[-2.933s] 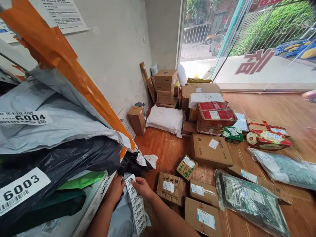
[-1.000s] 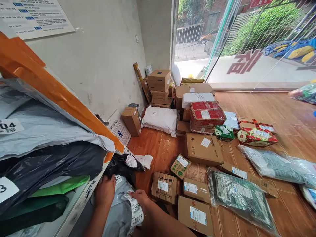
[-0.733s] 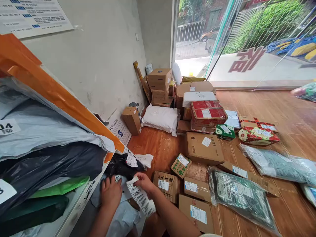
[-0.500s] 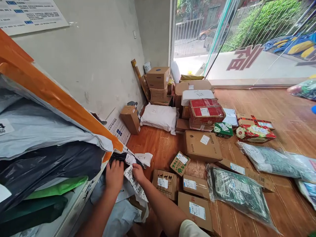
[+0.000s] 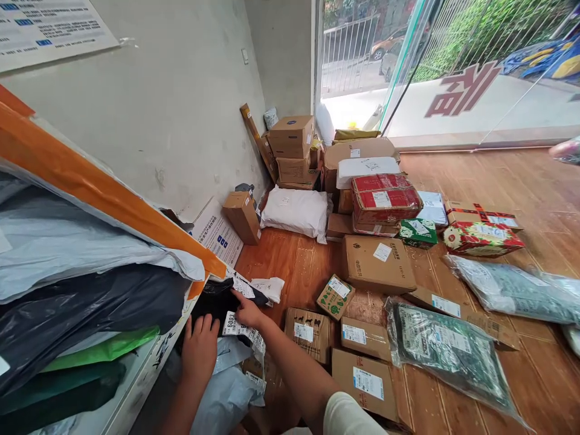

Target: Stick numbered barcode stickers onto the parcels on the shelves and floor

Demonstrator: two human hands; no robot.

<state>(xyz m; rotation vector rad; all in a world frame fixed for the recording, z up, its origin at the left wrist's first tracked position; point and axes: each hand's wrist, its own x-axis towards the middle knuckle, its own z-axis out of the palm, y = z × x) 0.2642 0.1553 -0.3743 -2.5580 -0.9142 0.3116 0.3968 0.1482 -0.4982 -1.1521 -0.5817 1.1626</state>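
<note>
A black plastic parcel bag (image 5: 216,301) lies by the end of the shelf, with a white shipping label (image 5: 243,286) near its far end. My left hand (image 5: 200,345) grips the bag's near side, its fingertips on the black plastic and its thumb hidden. At the bag's right side, my right hand (image 5: 248,312) holds a strip of white number labels (image 5: 233,325); "6003" is readable on it. My right index finger reaches toward the shipping label. Below the strip sit grey plastic parcels (image 5: 229,386).
An orange-edged shelf (image 5: 113,193) with stacked bagged parcels stands at left. Cartons, including a large brown box (image 5: 378,263) and a red taped box (image 5: 385,198), cover the wooden floor to the right. A white bag parcel (image 5: 296,211) lies by the wall.
My left hand has shifted down and left, uncovering more of the black bag. My right hand has moved slightly up and left, and the label strip now lies across the bag.
</note>
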